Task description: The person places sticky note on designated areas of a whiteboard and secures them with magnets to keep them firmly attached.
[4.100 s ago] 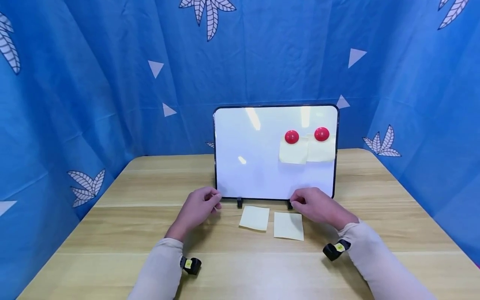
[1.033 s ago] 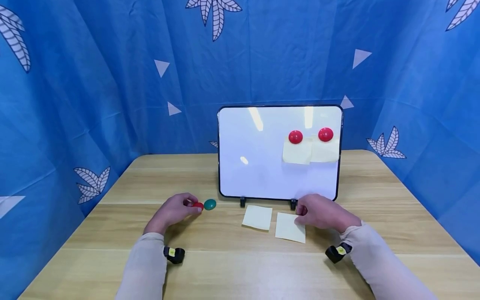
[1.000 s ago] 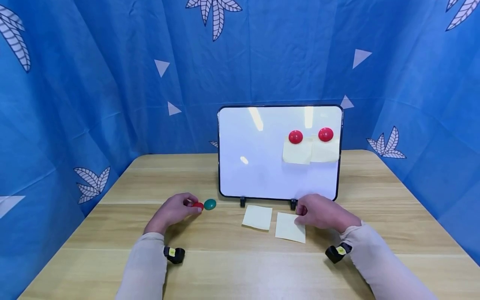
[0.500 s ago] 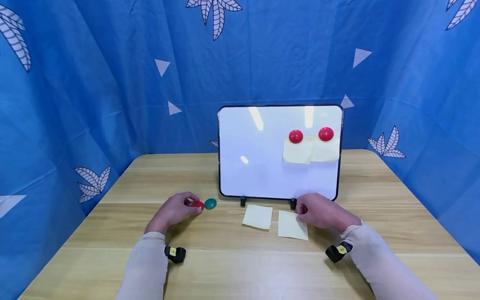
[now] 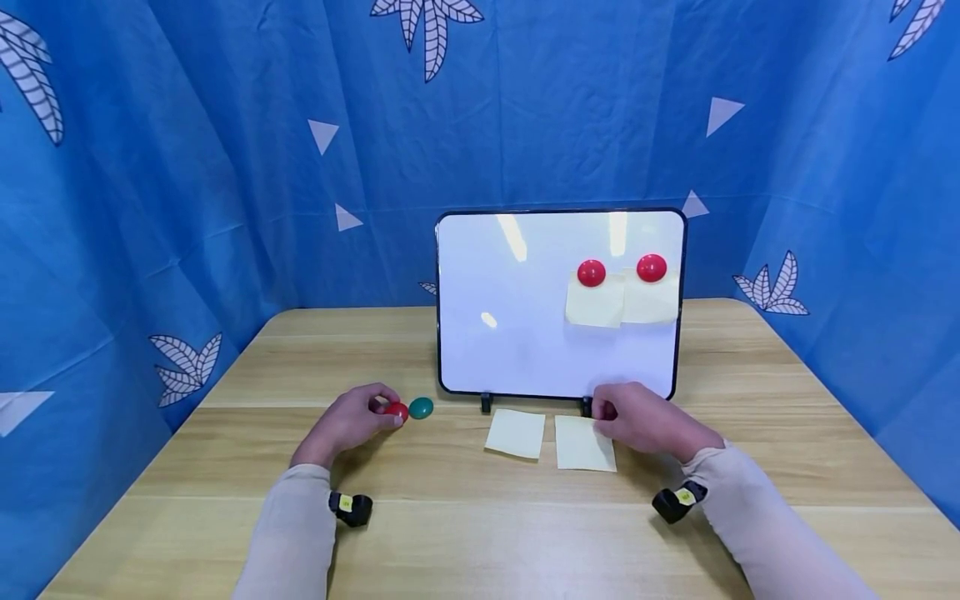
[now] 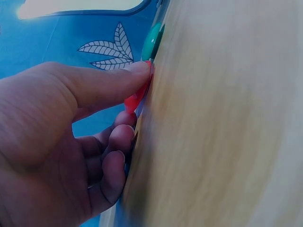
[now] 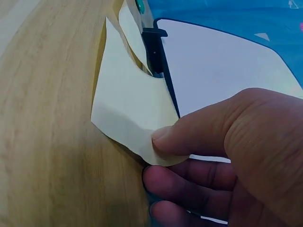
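Magnet (image 5: pixel 400 411) and note (image 5: pixel 584 446) in hands (image 5: pixel 347 427) (image 5: pixel 643 421), yellow wrist labels (image 5: pixel 346 503) (image 5: pixel 686 497) illegible.

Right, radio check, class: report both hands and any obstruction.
Left hand pinching glossy round red magnet, glossy round green magnet beside it. Right hand pinching square pale-yellow paper note. No obstruction visible.

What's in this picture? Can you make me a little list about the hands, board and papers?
Left hand: pinches a red disc
Right hand: pinches a paper note near a corner
Green disc: on the table, beside the red one
Loose note: on the table, between the hands
Whiteboard: holds two notes with red discs at their tops
Curtain: blue, behind
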A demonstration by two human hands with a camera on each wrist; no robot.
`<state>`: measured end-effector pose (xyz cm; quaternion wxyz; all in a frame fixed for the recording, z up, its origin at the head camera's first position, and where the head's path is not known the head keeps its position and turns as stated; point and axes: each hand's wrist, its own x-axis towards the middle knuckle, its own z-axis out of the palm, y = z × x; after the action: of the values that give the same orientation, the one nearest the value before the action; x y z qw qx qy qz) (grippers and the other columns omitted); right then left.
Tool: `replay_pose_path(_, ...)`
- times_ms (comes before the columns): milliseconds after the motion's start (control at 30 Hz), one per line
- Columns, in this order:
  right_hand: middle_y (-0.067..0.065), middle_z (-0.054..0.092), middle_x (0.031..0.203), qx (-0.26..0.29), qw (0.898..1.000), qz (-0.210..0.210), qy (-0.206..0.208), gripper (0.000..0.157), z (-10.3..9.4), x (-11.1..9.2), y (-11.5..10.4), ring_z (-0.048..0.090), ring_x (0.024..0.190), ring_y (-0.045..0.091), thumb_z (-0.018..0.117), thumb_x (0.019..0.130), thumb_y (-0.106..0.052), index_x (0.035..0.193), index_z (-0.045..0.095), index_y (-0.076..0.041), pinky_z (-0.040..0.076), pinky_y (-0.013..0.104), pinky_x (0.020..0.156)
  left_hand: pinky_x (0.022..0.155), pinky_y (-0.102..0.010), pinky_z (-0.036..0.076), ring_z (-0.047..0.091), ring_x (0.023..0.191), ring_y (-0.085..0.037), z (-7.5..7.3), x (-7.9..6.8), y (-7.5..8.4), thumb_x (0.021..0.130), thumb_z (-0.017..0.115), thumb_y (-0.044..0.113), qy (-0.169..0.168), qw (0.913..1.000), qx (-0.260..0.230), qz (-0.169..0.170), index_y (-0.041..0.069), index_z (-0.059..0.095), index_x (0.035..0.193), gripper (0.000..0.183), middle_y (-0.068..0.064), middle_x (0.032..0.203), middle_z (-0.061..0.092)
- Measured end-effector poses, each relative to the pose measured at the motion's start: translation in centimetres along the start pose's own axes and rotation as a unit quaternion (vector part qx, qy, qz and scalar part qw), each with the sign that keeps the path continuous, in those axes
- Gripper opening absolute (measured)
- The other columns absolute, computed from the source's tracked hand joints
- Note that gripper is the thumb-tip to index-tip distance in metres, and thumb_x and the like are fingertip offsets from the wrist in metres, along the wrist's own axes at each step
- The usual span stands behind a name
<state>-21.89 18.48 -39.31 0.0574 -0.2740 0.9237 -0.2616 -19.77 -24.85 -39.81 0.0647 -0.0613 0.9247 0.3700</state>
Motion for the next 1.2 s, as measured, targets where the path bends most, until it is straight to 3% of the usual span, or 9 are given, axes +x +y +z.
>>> replay_pose_path(567, -0.003, 0.058, 0.081, 0.028, 0.999, 0.008, 0.026, 0.010, -0.02, 0.35, 0.05, 0.054, 0.078, 0.017, 0.069, 0.092, -0.006, 0.092, 0.063, -0.014, 0.048, 0.033, 0.069, 0.076, -0.040, 0.042, 0.052, 0.095, -0.030, 0.17, 0.37, -0.40, 0.090, 0.076, 0.018, -0.001, 1.0000, -0.005, -0.004, 0.017, 0.064, 0.121, 0.033, -0.010, 0.104, 0.058)
replay_pose_path(733, -0.003, 0.055, 0.079, 0.028, 0.999, -0.009, 0.034, 0.016, 0.20, 0.39, 0.31, 0.053, 0.077, 0.016, 0.069, 0.091, -0.003, 0.092, 0.059, -0.015, 0.047, 0.031, 0.068, 0.076, -0.040, 0.041, 0.052, 0.094, -0.030, 0.12, 0.30, -0.36, 0.091, 0.074, 0.017, -0.003, 1.0000, -0.004, -0.004, 0.017, 0.064, 0.120, 0.031, -0.010, 0.102, 0.058)
replay_pose_path(933, -0.006, 0.058, 0.082, 0.022, 0.999, -0.030, 0.027, 0.019, 0.24, 0.49, 0.45, 0.053, 0.081, 0.017, 0.066, 0.090, 0.002, 0.090, 0.068, -0.017, 0.047, 0.033, 0.072, 0.076, -0.040, 0.041, 0.051, 0.095, -0.030, 0.08, 0.21, -0.27, 0.091, 0.075, 0.017, -0.004, 1.0000, -0.006, -0.003, 0.018, 0.064, 0.121, 0.032, -0.010, 0.102, 0.058)
replay_pose_path(1200, -0.003, 0.060, 0.088, 0.022, 1.000, -0.003, 0.017, 0.018, 0.24, 0.62, 0.26, 0.052, 0.084, 0.019, 0.065, 0.090, 0.003, 0.093, 0.069, -0.014, 0.047, 0.035, 0.074, 0.078, -0.041, 0.040, 0.051, 0.097, -0.030, 0.03, 0.15, -0.26, 0.090, 0.076, 0.020, 0.000, 1.0000, -0.004, 0.003, 0.020, 0.066, 0.119, 0.031, -0.010, 0.103, 0.058)
